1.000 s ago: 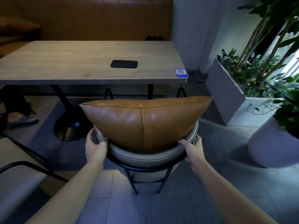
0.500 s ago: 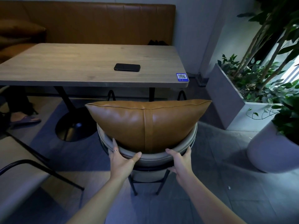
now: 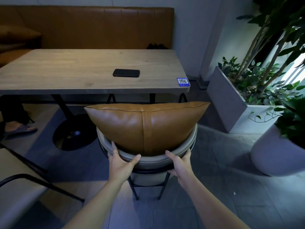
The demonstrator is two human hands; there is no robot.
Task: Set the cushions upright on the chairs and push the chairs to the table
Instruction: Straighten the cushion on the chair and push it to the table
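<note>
A blue sticker bearing a QR code sits at the near right corner of the table; its small print is too fine to read. A dark phone lies flat on the table beside it, with no brand visible.

Your left hand grips the curved top of the chair back, thumb spread along the padded rim and fingers reaching over it toward the cushion; a ring shows on one finger. Your right hand grips the same rim further right, thumb on top and fingers wrapped around the outer side. Both hands are partly open, curled to the rim.

The tan leather cushion stands upright in the chair, against the backrest. The chair stands near the table, its seat hidden behind the cushion, so whether it reaches under the tabletop cannot be told.

A second chair is cut off at the left edge. A sandalled foot shows under the table at left. Planters stand at right.
</note>
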